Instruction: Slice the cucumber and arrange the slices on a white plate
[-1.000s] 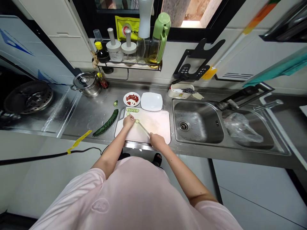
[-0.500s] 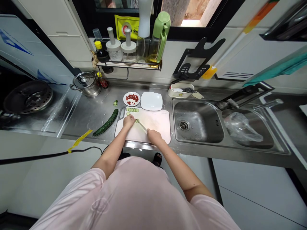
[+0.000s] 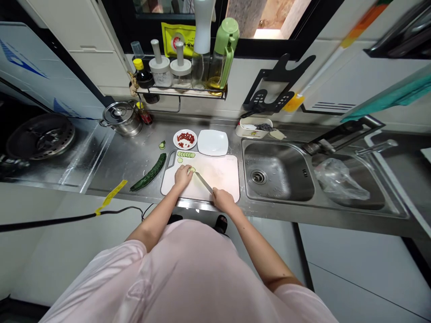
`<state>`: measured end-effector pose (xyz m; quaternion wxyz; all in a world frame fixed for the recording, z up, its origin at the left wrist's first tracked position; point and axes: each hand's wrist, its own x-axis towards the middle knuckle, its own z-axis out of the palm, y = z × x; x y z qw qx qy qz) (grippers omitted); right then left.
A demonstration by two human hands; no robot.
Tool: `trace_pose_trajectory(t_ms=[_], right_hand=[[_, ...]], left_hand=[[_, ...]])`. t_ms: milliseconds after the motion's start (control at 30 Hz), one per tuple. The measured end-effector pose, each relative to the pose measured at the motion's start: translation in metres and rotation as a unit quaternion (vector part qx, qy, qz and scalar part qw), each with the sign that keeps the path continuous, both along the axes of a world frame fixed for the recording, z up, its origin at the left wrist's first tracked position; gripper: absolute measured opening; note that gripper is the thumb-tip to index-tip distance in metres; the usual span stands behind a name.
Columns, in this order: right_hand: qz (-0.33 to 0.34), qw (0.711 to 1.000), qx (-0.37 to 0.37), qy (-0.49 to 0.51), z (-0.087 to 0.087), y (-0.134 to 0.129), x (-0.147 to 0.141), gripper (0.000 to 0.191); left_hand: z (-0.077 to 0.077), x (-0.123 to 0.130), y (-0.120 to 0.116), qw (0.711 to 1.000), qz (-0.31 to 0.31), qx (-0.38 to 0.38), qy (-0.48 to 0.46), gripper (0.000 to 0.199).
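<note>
My right hand [image 3: 222, 199] is closed around the handle of a knife [image 3: 204, 182] over the white cutting board [image 3: 222, 172]. The knife's tip lies by a cucumber slice [image 3: 192, 169]. Beside that slice, the fingers of my left hand [image 3: 183, 176] are drawn together; whatever they hold, if anything, is hidden. A row of overlapping cucumber slices [image 3: 186, 154] lies near the board's top left, with a single slice [image 3: 180, 160] just below it. Left of the board rests a long green cucumber [image 3: 148, 173], with a small cut end piece [image 3: 162, 145] above it.
Behind the board stand a plate of chopped red pieces [image 3: 185, 139] and a white plate [image 3: 213, 141]. The sink [image 3: 279, 170] is to the right. A lidded pot [image 3: 121, 118] stands at the back left, below a rack [image 3: 182, 92] of bottles and jars.
My right hand and the knife have shifted slightly right and toward me. My left hand has moved a little right and down, uncovering the single slice below the row.
</note>
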<state>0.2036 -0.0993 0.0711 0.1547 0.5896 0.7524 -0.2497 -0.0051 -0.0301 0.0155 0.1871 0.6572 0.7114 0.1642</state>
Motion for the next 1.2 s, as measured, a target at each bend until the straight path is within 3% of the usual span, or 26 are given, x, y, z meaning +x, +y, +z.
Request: trace_pose_trajectory(t_ms=[333,500,700,1033,1200], right_hand=[[-0.109,0.994,0.02,-0.006,-0.004,-0.001,0.024,0.034],[-0.155,0.987,0.015,-0.029,-0.003,0.004,0.033,0.036],[-0.177,0.983,0.031,-0.016,-0.009,0.006,0.036,0.035],[-0.166,0.986,0.02,-0.016,-0.01,0.01,0.034,0.034],[-0.164,0.986,0.015,-0.016,-0.011,0.011,0.034,0.033]], left_hand=[[0.002,0.002,0.015,0.995,0.062,-0.036,-0.066,0.01],[0.003,-0.01,0.02,0.985,0.122,-0.029,-0.117,0.014],[0.004,-0.033,0.033,0.979,0.188,0.005,-0.077,0.02],[0.01,-0.038,0.034,0.985,0.17,0.011,0.023,0.025],[0.017,-0.024,0.039,0.993,0.109,0.028,0.044,0.026]])
